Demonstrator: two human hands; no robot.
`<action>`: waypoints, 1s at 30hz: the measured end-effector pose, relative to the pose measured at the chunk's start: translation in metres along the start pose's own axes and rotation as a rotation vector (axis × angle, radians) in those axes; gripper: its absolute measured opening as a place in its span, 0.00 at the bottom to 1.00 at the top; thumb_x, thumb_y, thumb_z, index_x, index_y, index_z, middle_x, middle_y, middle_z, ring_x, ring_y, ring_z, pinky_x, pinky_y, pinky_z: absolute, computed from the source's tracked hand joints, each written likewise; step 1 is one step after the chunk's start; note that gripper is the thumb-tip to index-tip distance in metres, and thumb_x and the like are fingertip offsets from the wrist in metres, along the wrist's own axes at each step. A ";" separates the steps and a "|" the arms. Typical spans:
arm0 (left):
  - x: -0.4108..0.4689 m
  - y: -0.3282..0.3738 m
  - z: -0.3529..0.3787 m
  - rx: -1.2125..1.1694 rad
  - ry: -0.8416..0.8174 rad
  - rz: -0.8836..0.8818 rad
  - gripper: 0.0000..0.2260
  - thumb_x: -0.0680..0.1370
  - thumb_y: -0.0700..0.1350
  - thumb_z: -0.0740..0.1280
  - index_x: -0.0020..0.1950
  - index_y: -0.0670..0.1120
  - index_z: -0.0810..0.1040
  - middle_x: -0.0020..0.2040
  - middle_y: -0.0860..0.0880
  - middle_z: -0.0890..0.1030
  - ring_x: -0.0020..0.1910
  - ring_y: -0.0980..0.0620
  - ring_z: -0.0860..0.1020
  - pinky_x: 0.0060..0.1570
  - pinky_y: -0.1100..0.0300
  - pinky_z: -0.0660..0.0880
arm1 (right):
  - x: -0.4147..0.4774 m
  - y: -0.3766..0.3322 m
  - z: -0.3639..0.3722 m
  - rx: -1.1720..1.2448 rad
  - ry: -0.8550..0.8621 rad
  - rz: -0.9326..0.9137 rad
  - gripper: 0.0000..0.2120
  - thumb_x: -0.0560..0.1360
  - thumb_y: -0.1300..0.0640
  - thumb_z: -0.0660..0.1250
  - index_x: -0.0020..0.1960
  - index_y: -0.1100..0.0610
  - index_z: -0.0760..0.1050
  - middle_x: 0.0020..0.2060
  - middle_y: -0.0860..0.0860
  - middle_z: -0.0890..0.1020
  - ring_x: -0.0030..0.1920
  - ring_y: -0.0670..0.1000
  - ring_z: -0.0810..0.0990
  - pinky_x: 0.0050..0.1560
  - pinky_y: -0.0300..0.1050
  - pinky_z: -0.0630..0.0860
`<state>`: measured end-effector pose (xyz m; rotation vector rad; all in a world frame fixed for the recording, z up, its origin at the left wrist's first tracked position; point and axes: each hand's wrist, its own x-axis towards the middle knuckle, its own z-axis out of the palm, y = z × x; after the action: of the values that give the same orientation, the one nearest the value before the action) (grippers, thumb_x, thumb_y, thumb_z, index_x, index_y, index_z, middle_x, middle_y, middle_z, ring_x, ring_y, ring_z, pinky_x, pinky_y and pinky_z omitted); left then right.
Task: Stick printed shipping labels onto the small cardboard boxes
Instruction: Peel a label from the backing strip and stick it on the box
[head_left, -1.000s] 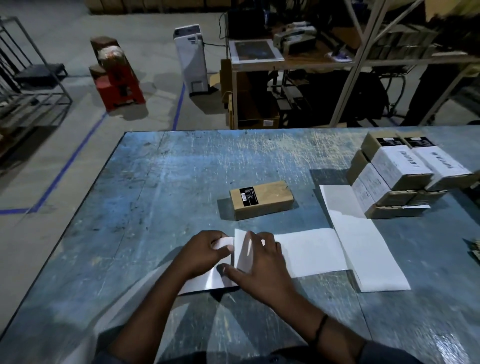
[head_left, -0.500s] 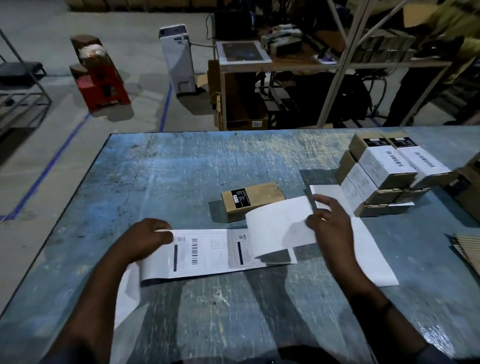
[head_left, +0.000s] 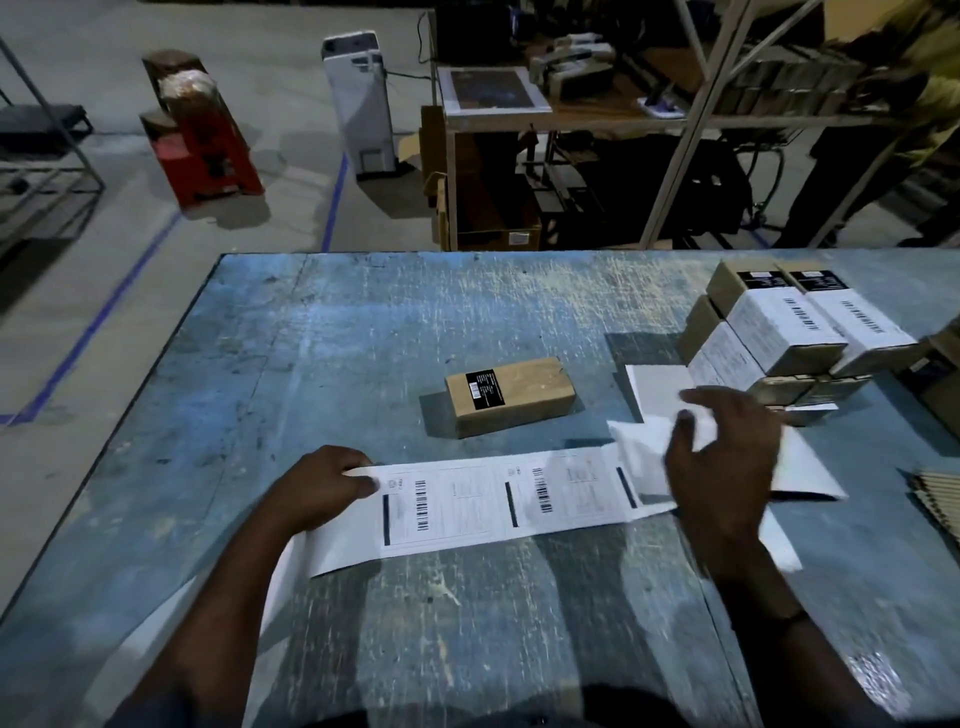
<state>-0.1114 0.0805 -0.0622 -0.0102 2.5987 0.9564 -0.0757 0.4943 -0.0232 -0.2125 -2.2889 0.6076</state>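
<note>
A strip of printed shipping labels (head_left: 498, 501) lies stretched across the near middle of the blue table (head_left: 322, 332), barcodes facing up. My left hand (head_left: 322, 486) pinches the strip's left end against the table. My right hand (head_left: 724, 467) holds the folded-over right part of the strip, fingers curled on the paper and blurred by motion. A small brown cardboard box (head_left: 511, 395) with a black sticker lies just beyond the strip, touched by neither hand.
A stack of labelled small boxes (head_left: 789, 338) sits at the right rear of the table, with blank backing paper (head_left: 654, 384) beside it. Corrugated card (head_left: 935, 499) lies at the right edge. Shelving, a red stand and a white unit stand beyond the table.
My hands moved apart and the folded strip was unfolded printed side up. My right hand carried its end rightward towards the box stack; my left hand stayed on the left end.
</note>
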 end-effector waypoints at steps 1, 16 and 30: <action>0.000 0.003 0.004 -0.002 -0.011 0.014 0.03 0.75 0.48 0.75 0.42 0.54 0.82 0.44 0.55 0.84 0.43 0.60 0.80 0.40 0.67 0.70 | -0.007 -0.016 0.007 0.064 -0.061 -0.040 0.09 0.73 0.62 0.66 0.52 0.57 0.80 0.50 0.54 0.82 0.53 0.59 0.79 0.59 0.50 0.69; -0.015 0.041 0.059 -0.526 -0.098 0.141 0.08 0.79 0.50 0.72 0.52 0.48 0.87 0.49 0.50 0.88 0.50 0.48 0.85 0.53 0.55 0.78 | -0.098 -0.108 0.059 0.513 -0.789 0.189 0.07 0.70 0.52 0.77 0.39 0.50 0.79 0.39 0.45 0.83 0.42 0.44 0.82 0.46 0.44 0.80; -0.017 0.037 0.065 -0.627 -0.101 0.222 0.06 0.78 0.43 0.73 0.53 0.46 0.87 0.49 0.47 0.88 0.49 0.52 0.84 0.51 0.61 0.75 | -0.094 -0.112 0.059 0.586 -0.775 0.400 0.12 0.69 0.47 0.80 0.39 0.52 0.81 0.35 0.46 0.85 0.36 0.44 0.83 0.36 0.35 0.75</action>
<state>-0.0780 0.1478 -0.0787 0.1608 2.1367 1.7625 -0.0471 0.3444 -0.0640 -0.1612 -2.6545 1.7837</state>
